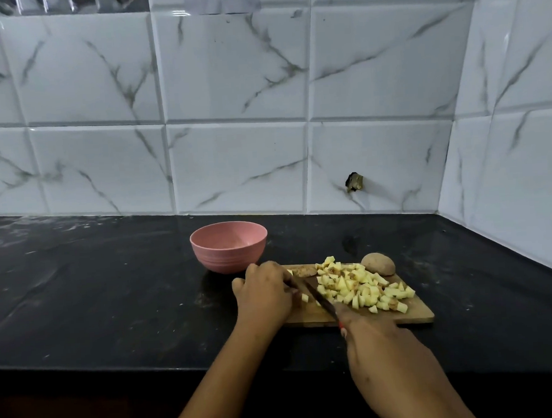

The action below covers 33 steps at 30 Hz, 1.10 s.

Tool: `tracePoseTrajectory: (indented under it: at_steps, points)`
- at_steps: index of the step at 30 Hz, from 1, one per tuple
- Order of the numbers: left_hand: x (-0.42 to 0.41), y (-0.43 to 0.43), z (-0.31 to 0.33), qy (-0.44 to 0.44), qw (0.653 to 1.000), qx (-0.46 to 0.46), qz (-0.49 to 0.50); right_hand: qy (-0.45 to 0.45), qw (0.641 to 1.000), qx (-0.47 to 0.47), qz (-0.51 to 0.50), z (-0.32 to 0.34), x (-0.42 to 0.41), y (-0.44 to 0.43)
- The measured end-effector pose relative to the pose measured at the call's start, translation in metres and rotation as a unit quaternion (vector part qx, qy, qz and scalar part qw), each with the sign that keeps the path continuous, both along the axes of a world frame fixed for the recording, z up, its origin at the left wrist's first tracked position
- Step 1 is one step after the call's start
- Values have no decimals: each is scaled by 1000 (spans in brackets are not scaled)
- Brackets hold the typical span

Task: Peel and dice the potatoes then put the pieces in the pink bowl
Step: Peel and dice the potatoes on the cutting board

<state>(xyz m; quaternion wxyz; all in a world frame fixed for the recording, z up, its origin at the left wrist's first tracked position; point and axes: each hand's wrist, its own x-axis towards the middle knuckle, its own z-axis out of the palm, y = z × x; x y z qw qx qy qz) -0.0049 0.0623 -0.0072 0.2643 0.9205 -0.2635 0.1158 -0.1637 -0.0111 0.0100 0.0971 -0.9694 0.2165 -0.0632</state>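
Knife [319,298] gripped by right hand [373,341], blade laid over left half of cutting board [416,313]. Left hand [263,293] curled at board's left edge; whether anything is held beneath cannot be told. Diced potato [360,287] heaped mid-board; unpeeled potato [378,264] at far edge. Pink bowl [228,245] set on counter [112,299] just beyond board's far-left corner

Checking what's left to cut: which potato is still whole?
The brown unpeeled potato at the cutting board's far right corner; the pile beside it is already yellow dice.

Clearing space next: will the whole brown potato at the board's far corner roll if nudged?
Probably: the potato is rounded and lopsided, so it may rock or roll unevenly. Its unpeeled skin looks dry, so likely grippy, not slippery.
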Motion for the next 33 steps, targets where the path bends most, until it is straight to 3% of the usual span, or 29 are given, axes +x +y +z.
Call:
tracePoseTrajectory:
  at_steps: [4,9,15,19,26,33]
  points:
    - [21,2,9,27,999,-13,-15,30,999,15,19,1,3,2]
    - [27,-11,7,70,994,69,-39,-18,999,-27,-1,-9,13,-15]
    - [12,0,-3,49,997,-44,-42,-57,998,-11,-7,-13,15,-22]
    - [-1,11,-16,54,986,-119,-100,-53,999,6,-6,-9,14,-17]
    - [-11,15,-22,54,973,-187,-127,45,998,-42,24,-7,19,4]
    - [-14,24,-23,63,965,-233,-104,-6,998,-55,6,-5,17,-3]
